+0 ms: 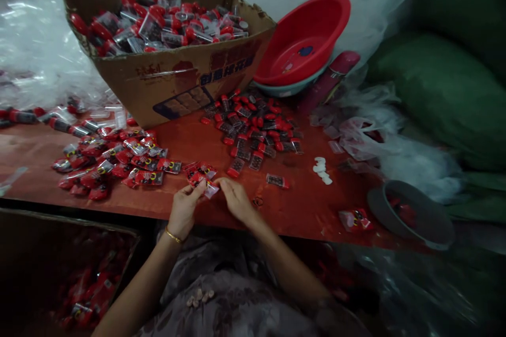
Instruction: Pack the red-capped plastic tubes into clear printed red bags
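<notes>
Near the front edge of the red table [300, 210], my left hand [185, 209] pinches a small clear and red wrapper [211, 189]. My right hand [236, 199] has its fingertips together at the wrapper's other side; what they hold is too small to tell. Just behind my fingers lie red printed packets [197, 171]. A pile of similar packets [114, 158] spreads to the left. One clear tube with dark contents and a red cap [277, 180] lies right of my hands, and a heap of such tubes [256, 126] sits behind them.
A cardboard box [177, 87] full of red-capped tubes stands at the back left. Nested basins [308, 37], a spray can [330, 79] and plastic bags [411, 158] are at the right. A grey bowl [413, 216] rests by the right edge. White discs [322, 170] lie nearer. An open box [75, 274] sits below left.
</notes>
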A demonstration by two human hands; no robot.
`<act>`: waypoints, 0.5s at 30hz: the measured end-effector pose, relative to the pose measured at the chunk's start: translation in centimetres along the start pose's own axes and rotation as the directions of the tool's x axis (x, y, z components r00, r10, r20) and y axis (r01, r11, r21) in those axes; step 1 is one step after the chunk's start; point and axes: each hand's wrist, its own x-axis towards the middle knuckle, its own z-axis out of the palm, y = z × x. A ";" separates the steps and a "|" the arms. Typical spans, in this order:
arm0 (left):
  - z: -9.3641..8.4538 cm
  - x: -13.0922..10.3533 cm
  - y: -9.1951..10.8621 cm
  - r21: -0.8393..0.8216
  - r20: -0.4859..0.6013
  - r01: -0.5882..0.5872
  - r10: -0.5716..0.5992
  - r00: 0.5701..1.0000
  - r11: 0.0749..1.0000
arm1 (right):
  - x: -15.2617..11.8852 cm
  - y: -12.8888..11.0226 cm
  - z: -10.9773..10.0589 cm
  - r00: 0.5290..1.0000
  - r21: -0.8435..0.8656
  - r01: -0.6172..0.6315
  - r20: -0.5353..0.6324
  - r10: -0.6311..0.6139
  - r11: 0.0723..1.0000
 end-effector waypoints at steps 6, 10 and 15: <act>0.5 0.0 0.8 -0.016 0.085 0.210 -0.208 0.974 0.978 | 3.5 4.9 -7.0 0.956 -0.620 0.271 0.260 -0.134 0.737; 0.9 -0.1 0.6 -0.020 0.103 0.257 -0.254 0.962 0.966 | 4.2 6.3 -6.6 0.939 -0.684 0.328 0.314 -0.143 0.651; 0.5 -0.2 0.7 -0.027 0.066 0.225 -0.223 0.973 0.974 | 0.7 4.6 -5.2 0.992 -0.429 0.091 0.117 -0.045 0.899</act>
